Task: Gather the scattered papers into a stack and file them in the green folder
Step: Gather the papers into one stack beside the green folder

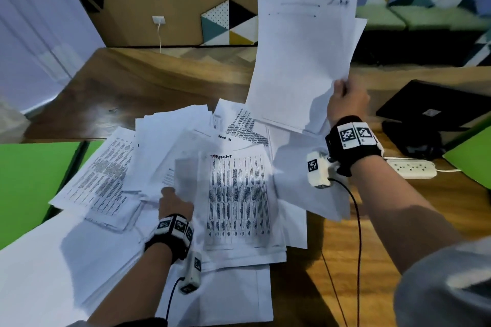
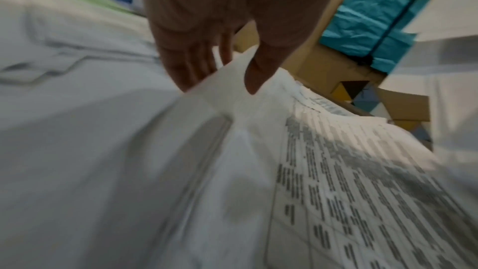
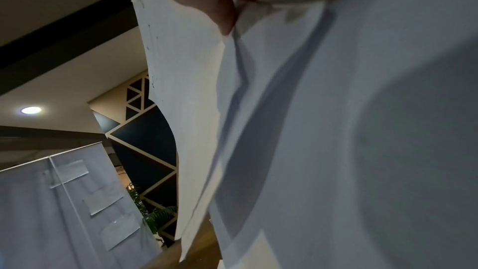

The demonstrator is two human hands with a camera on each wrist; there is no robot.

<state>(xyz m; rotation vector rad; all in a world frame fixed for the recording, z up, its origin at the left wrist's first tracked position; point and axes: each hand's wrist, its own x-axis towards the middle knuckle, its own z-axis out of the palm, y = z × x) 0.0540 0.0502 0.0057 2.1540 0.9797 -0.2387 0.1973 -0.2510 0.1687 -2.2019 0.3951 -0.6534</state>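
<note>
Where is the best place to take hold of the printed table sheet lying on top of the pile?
Probably its left edge, coming from the left: the table sheet lies on top of the pile, and the left hand already pinches that edge, thumb on top, fingers beneath. The other edges lie flat on the papers below.

a wooden bench (image 1: 148, 82) carries a loose heap of papers (image 1: 186, 156) across its middle. left of the heap, touching its edge, lies a green folder (image 1: 29, 180). right of the heap sit a white power strip (image 1: 411, 167) and, behind that, a black laptop (image 1: 435, 106) over a dark pouch (image 1: 414, 141).
</note>
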